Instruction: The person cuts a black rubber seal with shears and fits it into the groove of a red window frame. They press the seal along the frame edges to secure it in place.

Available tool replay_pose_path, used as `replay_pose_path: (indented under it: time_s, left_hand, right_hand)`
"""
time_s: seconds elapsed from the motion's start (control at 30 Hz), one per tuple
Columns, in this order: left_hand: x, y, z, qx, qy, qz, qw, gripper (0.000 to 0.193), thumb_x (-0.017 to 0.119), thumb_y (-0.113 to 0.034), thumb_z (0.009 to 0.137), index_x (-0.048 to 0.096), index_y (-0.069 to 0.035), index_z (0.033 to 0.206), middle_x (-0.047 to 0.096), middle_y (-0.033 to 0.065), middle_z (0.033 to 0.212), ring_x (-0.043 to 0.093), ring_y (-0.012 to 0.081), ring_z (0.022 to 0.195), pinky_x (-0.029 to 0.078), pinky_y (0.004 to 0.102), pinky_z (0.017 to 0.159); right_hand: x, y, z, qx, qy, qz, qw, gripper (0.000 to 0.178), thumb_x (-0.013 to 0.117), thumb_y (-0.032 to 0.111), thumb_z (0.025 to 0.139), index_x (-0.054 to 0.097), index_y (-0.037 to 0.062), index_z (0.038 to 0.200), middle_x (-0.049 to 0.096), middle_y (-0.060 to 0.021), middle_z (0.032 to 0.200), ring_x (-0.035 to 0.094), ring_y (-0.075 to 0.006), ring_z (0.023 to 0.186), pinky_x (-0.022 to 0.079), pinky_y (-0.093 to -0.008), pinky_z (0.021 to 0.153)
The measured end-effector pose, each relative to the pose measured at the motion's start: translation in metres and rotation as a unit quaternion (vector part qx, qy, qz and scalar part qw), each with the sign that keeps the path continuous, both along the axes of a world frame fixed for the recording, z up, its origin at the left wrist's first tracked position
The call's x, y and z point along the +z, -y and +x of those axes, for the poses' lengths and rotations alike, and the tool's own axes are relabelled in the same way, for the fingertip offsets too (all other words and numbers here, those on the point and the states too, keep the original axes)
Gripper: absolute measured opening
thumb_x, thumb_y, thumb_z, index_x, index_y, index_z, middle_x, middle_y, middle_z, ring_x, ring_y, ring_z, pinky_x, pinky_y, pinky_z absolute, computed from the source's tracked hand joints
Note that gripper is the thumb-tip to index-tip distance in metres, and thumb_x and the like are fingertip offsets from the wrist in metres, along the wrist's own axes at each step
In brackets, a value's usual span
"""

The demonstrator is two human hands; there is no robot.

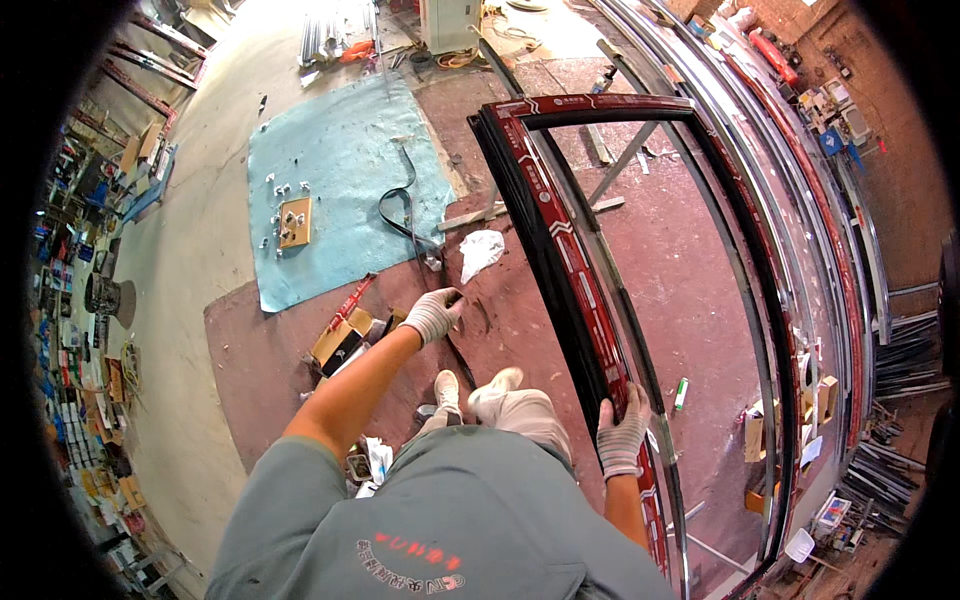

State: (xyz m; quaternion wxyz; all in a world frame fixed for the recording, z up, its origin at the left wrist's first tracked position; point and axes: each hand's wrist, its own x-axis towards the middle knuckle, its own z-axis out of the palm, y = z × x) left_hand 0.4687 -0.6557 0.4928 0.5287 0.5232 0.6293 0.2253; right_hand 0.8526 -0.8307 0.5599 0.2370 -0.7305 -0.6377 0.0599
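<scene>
A large frame, like a window or door frame, black with red printed protective film, stands tilted on my right. My right hand, in a white knitted glove with grey bands, wraps round its near side bar, thumb on the left edge and fingers on the film. My left hand, gloved alike, hangs left of the frame with its fingers curled together. Whatever they may hold is too small to make out. A black rubber-like strip loops on the floor and passes behind that hand.
A blue sheet lies ahead on the left, bearing a small wooden board and metal pieces. A white plastic bag and an opened carton lie near my feet. Long metal profiles line the right. Crowded shelves stand left.
</scene>
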Motion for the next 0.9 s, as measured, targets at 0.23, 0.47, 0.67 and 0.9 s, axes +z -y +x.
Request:
replay_pose_path:
  time_s: [0.23, 0.47, 0.67, 0.9]
  left_hand:
    - [-0.038, -0.047, -0.025, -0.050, -0.128, 0.053, 0.989, 0.028, 0.063, -0.019, 0.097, 0.068, -0.001, 0.118, 0.074, 0.0173, 0.104, 0.070, 0.0220, 0.093, 0.054, 0.0333, 0.085]
    - [0.014, -0.137, -0.049, 0.003, -0.167, 0.096, 0.981, 0.027, 0.066, -0.020, 0.095, 0.069, -0.001, 0.114, 0.073, 0.0160, 0.102, 0.069, 0.0227, 0.092, 0.054, 0.0346, 0.084]
    - [0.004, -0.183, -0.072, -0.066, -0.191, 0.136, 0.970, 0.029, 0.066, -0.023, 0.094, 0.069, -0.002, 0.114, 0.072, 0.0204, 0.105, 0.069, 0.0335, 0.096, 0.054, 0.0377, 0.086]
    - [-0.102, -0.196, -0.217, -0.177, -0.182, -0.013, 0.967, 0.032, 0.062, -0.029, 0.097, 0.069, -0.005, 0.117, 0.073, 0.0193, 0.106, 0.070, 0.0298, 0.094, 0.054, 0.0374, 0.087]
  right_hand:
    - [-0.003, -0.098, -0.036, 0.031, -0.093, 0.028, 0.995, 0.061, 0.072, 0.022, 0.084, 0.051, -0.0020, 0.136, 0.051, -0.0261, 0.135, 0.050, -0.0443, 0.124, 0.040, -0.0534, 0.108]
    - [0.008, -0.242, -0.074, 0.126, -0.159, -0.008, 0.979, 0.060, 0.072, 0.020, 0.085, 0.051, -0.0017, 0.136, 0.052, -0.0239, 0.138, 0.051, -0.0415, 0.125, 0.040, -0.0480, 0.108]
    - [0.011, -0.361, -0.134, 0.176, -0.137, -0.020, 0.975, 0.059, 0.073, 0.025, 0.084, 0.052, 0.0010, 0.135, 0.051, -0.0248, 0.139, 0.052, -0.0421, 0.124, 0.041, -0.0494, 0.106]
    - [-0.016, -0.462, -0.214, 0.084, 0.005, -0.021, 0.996, 0.065, 0.069, 0.035, 0.088, 0.048, -0.0006, 0.139, 0.050, -0.0269, 0.139, 0.053, -0.0417, 0.123, 0.040, -0.0533, 0.105]
